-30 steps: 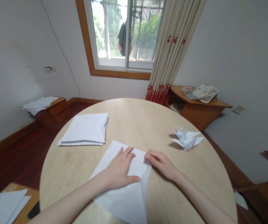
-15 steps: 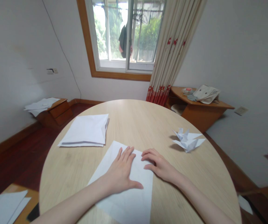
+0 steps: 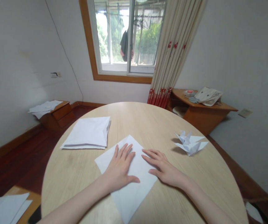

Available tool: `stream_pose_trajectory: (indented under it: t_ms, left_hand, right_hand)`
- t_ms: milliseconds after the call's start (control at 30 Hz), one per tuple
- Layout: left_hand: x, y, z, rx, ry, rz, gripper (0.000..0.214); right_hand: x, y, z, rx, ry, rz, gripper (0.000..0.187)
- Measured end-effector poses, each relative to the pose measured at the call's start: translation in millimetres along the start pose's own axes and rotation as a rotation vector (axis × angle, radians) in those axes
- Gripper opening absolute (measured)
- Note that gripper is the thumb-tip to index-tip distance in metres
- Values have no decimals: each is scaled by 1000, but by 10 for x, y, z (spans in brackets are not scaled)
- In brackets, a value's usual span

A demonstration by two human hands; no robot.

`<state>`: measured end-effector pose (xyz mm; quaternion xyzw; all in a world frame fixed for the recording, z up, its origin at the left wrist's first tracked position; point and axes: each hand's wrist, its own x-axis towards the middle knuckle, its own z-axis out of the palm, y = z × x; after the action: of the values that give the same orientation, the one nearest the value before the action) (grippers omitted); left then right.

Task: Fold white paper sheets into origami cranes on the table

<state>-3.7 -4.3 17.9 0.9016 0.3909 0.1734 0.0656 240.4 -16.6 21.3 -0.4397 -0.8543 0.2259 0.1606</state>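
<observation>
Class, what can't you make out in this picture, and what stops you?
All in the head view:
White sheet: its middle is hidden by the left hand, part of its right side by the right hand.
Paper stack: layers too thin to count.
Curtain: top cut off by the upper edge.
Bottom-left papers: cut off by the left edge.

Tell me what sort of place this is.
Probably a room in a home, judging by the cream-and-red curtain beside the window, the low drawer cabinet and the round table.
</observation>
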Motion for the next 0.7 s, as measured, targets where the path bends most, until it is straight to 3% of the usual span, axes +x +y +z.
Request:
stream_pose_trajectory:
  t_ms: [167,367,567,700]
  left_hand:
    - [1,-12,6,2,10,-7,83]
    - [-14,17,29,-4,44,9,69]
    - [-27,88,6,-59,-19,23,72]
    - [-50,146,-29,-149,-20,49,61]
  right_hand:
    - [-13,-7,-38,-68,-50,-7,52]
    - [-21,2,-89,-94,-12,-44,48]
    - [-12,83,-38,-130,121,-63,34]
    - [-17,141,-11,-145,230,-62,29]
